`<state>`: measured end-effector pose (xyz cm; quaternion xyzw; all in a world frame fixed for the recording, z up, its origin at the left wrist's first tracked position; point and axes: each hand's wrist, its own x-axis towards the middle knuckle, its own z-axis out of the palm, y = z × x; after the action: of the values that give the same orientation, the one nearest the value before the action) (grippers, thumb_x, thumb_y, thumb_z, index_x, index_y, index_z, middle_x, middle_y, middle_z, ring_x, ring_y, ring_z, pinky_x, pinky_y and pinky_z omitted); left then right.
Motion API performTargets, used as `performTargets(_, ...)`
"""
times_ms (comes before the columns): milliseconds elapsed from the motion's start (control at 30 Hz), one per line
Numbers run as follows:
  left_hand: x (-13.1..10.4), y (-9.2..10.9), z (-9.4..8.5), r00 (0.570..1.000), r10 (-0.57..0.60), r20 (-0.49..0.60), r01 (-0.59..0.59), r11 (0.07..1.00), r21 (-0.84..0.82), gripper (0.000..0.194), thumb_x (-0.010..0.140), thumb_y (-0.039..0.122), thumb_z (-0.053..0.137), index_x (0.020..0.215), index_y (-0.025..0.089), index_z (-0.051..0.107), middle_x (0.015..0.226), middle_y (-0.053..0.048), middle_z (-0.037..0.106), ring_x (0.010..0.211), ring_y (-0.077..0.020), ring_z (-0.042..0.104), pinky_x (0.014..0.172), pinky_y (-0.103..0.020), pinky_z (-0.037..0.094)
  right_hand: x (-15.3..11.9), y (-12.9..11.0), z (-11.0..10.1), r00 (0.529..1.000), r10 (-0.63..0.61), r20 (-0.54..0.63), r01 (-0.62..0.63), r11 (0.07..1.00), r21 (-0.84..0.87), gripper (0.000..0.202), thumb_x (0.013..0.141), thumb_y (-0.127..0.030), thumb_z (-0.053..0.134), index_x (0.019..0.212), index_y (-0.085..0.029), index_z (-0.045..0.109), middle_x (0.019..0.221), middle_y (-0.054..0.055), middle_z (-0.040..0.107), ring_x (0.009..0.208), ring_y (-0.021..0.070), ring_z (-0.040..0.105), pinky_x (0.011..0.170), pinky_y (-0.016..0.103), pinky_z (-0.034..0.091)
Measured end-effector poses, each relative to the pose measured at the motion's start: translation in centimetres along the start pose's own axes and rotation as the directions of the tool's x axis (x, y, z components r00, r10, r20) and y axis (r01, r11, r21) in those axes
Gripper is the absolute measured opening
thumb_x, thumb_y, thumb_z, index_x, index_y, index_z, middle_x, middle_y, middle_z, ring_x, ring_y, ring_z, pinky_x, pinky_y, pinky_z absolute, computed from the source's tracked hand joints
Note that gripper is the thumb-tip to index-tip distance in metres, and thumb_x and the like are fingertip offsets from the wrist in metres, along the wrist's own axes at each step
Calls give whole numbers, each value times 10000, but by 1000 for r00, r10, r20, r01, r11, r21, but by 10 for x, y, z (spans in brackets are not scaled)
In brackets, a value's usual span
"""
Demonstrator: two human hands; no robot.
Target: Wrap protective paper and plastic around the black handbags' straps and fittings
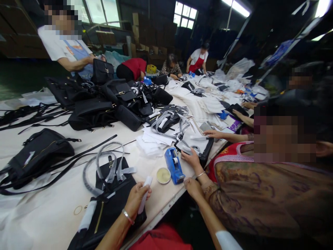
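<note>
Fingers of my left hand [136, 199] are closed on a white strip [145, 195], over the lower part of a black bag [104, 211]. Plastic-wrapped handles [90, 172] loop up from that bag, and a gold zipper shows on its front. My right hand [194, 187] is at the table edge, just below a blue tape dispenser [174, 166]; its fingers are curled in, and whether they hold something is hidden. Left of the dispenser stands a round tin [163, 175] with a yellowish surface.
Another black bag [41, 154] with long straps lies at the left. Behind it is a pile of black bags [91, 111]. White papers [154, 137] lie mid-table. A co-worker [241, 187] sits close at the right, hands on a bag [205, 147]. Other people stand around the table.
</note>
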<state>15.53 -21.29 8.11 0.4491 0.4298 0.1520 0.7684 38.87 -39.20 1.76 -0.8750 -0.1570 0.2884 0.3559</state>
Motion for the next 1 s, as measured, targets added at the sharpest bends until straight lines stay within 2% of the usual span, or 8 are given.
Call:
performTargets(133,-1,-2,-2,1000,7,-14,-7,1000,-24,285,698,402,653,744,141,550,638,-12,636,495,-86,532,485,-199,391,-25,0,4,999,-29,21,32,989,-146,208,720,-285,564,535,-206,514,545,35,564,573,180,544,563,271,363)
performTargets(233,2,-5,-1,1000,-4,-6,3,1000,-24,280,689,385,662,749,143,535,625,-12,633,482,-89,534,470,-200,380,-40,-29,24,977,-169,132,171,985,-3,207,802,-376,486,741,-211,594,642,22,610,586,171,548,586,269,398)
performTargets(367,6,-10,1,1000,4,-5,-4,1000,-21,275,693,372,663,741,148,510,612,-5,622,465,-81,518,461,-196,367,-52,-93,53,862,-407,301,306,893,331,257,842,-370,463,961,-194,607,749,17,626,593,135,542,589,244,424)
performTargets(433,6,-12,1,1000,13,-3,-13,1000,-20,272,702,369,658,750,147,508,614,-7,620,464,-78,512,461,-195,362,-54,-118,62,809,-489,326,378,857,349,226,850,-323,466,959,-198,619,729,4,618,588,121,533,584,230,415)
performTargets(500,6,-13,1,1000,22,0,-22,999,-25,266,714,366,650,765,144,512,618,-10,618,467,-75,509,463,-193,358,-54,-133,66,776,-542,321,459,836,302,190,851,-274,468,913,-204,633,710,-8,613,587,113,530,581,221,403)
performTargets(733,5,-10,-1,1000,23,12,-22,999,-42,242,745,354,631,791,139,528,621,-5,611,480,-74,507,477,-191,357,-49,-139,69,699,-631,337,638,763,106,180,849,-179,468,893,-227,636,793,-7,638,733,136,583,666,231,397)
performTargets(900,4,-6,-6,997,-3,81,8,998,-62,255,767,375,620,805,132,551,647,-13,618,492,-69,499,480,-186,355,-43,-142,66,634,-672,383,715,698,42,158,834,-168,496,907,-242,616,896,0,651,853,156,590,748,248,399)
performTargets(1000,4,-5,-10,993,-18,120,33,992,-124,249,775,370,618,822,132,563,655,-15,615,491,-62,492,480,-180,347,-37,-140,69,662,-642,388,661,743,102,204,808,-172,530,994,-247,566,815,-16,647,778,149,591,711,251,405)
